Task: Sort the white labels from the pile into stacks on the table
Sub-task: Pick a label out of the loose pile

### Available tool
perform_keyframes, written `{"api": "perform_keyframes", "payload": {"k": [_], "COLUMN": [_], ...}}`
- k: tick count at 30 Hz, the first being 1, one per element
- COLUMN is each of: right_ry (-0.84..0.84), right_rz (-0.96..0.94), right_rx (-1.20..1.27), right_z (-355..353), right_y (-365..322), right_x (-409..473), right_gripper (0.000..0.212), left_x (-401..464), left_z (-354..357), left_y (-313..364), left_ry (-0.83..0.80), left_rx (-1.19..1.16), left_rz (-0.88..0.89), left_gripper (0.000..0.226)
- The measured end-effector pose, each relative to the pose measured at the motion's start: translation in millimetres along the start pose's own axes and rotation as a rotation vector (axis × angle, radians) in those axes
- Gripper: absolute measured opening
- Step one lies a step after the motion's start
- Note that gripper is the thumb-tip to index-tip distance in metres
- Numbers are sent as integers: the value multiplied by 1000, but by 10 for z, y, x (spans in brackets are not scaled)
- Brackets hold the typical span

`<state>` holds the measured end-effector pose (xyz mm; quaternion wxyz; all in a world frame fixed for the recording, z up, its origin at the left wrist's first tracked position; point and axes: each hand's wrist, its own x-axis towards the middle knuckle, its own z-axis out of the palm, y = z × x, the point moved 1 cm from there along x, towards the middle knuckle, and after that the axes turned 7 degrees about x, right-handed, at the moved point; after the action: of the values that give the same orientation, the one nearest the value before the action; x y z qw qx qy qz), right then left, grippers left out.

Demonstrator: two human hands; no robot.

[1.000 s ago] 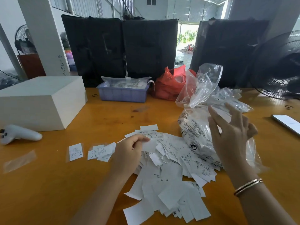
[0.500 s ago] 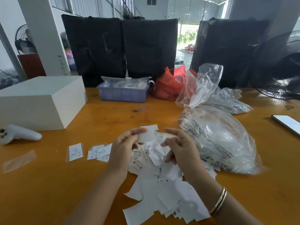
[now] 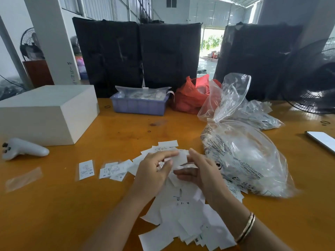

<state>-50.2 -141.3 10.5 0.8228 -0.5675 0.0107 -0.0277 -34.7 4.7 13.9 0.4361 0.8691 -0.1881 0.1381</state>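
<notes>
**Both hands on one label above the pile**

Far left of the grip: white controller (image 3: 23, 148) lying on the orange table (image 3: 54, 205), white box (image 3: 45, 113) behind it. Nearer the grip, still to its left: single label marked XS (image 3: 86, 169) lying alone, then a small stack marked S (image 3: 113, 171) just beside it, both flat on the wood and apart from the hands.

At the grip itself: left hand (image 3: 154, 171) with thumb and fingers curled, pinching a white label (image 3: 180, 157) by its left edge; right hand (image 3: 201, 171) pinching the same label from the right, fingertips of both nearly meeting. Blurred, so print unreadable. Held just above the loose pile of labels (image 3: 183, 220), which spreads below and toward the wrists.

Right of the grip: clear plastic bag (image 3: 244, 156) touching the pile's edge. Far right: phone (image 3: 322, 140). Beyond the grip: blue tray (image 3: 139, 105), red bag (image 3: 192, 96).
</notes>
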Motion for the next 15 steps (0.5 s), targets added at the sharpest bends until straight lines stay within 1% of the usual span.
{"api": "perform_keyframes", "payload": {"k": [2,4,7,9,11,12,15], "right_ry": [17,62,96,73,36,19,-11], "right_rz": [-2,-1,30,62,94,111,157], "right_rx": [-105,-110,12,124,181,191,215], "right_z": [-2,-25,-37,-30,-15,-6,16], "right_y": [20,45,34,28,34,40,50], "right_x": [2,17,27,39,41,38,27], "right_gripper": [27,30,27,29,21,17,13], "left_x": [-6,-16,-9,29,50,55,50], "left_z": [7,1,12,31,44,56,54], "left_y": [-11,-9,-17,-64,-77,-85,-87], "left_ry": [-4,-35,-86,-82,-111,-129,-145], "left_rx": [18,-67,-328,-405,-408,-381,-244], "left_rz": [16,-15,-104,-151,-204,-204,-115], "left_gripper": [31,35,36,32,29,28,32]}}
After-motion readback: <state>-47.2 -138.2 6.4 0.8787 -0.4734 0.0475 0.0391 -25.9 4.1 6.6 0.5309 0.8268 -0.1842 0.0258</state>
